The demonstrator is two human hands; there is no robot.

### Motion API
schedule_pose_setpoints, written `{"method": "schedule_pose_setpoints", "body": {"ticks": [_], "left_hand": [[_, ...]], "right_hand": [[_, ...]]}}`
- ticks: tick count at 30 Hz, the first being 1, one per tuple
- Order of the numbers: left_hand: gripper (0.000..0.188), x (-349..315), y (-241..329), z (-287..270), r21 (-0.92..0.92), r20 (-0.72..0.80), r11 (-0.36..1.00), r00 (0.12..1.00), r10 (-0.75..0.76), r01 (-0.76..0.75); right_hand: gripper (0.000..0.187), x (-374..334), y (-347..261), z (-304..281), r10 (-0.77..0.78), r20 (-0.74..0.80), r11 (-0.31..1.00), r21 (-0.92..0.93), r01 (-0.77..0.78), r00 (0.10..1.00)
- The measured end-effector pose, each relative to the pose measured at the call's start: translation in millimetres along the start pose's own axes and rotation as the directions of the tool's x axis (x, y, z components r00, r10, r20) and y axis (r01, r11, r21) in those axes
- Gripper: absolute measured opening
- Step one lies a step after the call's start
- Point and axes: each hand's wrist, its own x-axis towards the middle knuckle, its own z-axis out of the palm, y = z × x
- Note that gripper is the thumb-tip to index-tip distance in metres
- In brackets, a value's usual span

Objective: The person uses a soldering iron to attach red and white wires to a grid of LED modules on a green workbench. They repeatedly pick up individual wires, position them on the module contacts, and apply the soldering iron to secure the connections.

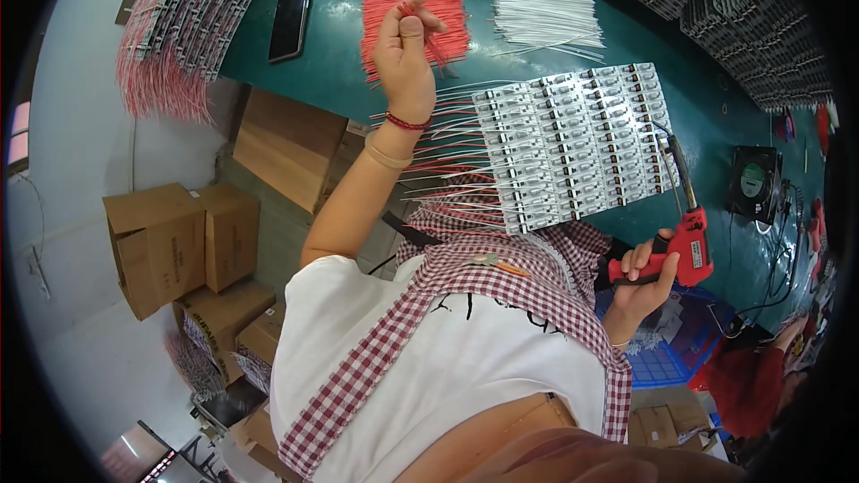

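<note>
My left hand [410,46] is over a pile of red wires [446,2] at the far side of the table. Its thumb and fingers are closed on a few red wires. In my right hand [646,282] is a red and black soldering gun [691,246], its metal tip pointing up and left. That tip is by the right edge of a panel of small circuit boards [573,148], where I cannot tell whether it touches. White and red wires [456,156] stick out from the panel's left side, some hanging over the table's near edge.
White wires [548,13] lie in a pile right of the red ones. A black phone [292,21] and wired boards [192,22] are at the far left. Stacked panels [752,27] and a black fan [754,181] stand right. Cardboard boxes [157,241] and a blue basket [658,367] flank me.
</note>
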Motion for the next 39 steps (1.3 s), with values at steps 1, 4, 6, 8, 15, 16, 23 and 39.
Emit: {"method": "schedule_pose_setpoints", "body": {"ticks": [1, 4, 6, 8, 15, 16, 23, 39], "left_hand": [[0.029, -1, -1, 1, 0.024, 0.005, 1.000, 1.000, 0.006, -0.006], [0.028, -5, -2, 1, 0.063, 0.016, 0.998, 1.000, 0.002, -0.003], [0.027, -8, 0, 0, 0.046, 0.018, 0.999, 0.999, -0.029, 0.028], [0.026, -11, -1, 0, 0.023, 0.026, 0.999, 0.999, -0.039, 0.038], [0.021, -15, 26, 13, 0.056, 0.099, 0.998, 0.995, 0.007, -0.012], [0.022, -16, 22, 11, 0.037, 0.083, 0.999, 0.997, -0.006, 0.003], [0.024, -23, 10, 10, 0.072, 0.053, 0.996, 0.997, -0.061, 0.057], [0.032, -36, 16, 20, -0.051, 0.017, 0.999, 1.000, 0.005, -0.005]], "right_hand": [[0.041, 0, 0, 0, -0.002, 0.000, 1.000, 0.000, 0.002, 1.000], [0.041, 0, 0, -1, 0.009, -0.016, 1.000, 0.022, -0.008, 1.000], [0.040, 0, 0, -2, 0.019, 0.012, 0.999, 0.031, -0.020, 1.000], [0.039, 0, 0, -2, 0.021, 0.033, 0.999, 0.044, -0.023, 0.999], [0.039, -1, -1, 2, 0.022, 0.053, 0.998, 0.050, -0.024, 0.998], [0.039, -1, -1, 3, 0.024, 0.050, 0.999, 0.048, -0.027, 0.998], [0.039, -2, 1, 2, 0.028, 0.053, 0.998, 0.049, -0.030, 0.998], [0.040, -2, 0, 11, 0.030, 0.045, 0.999, 0.013, -0.031, 0.999]]}}
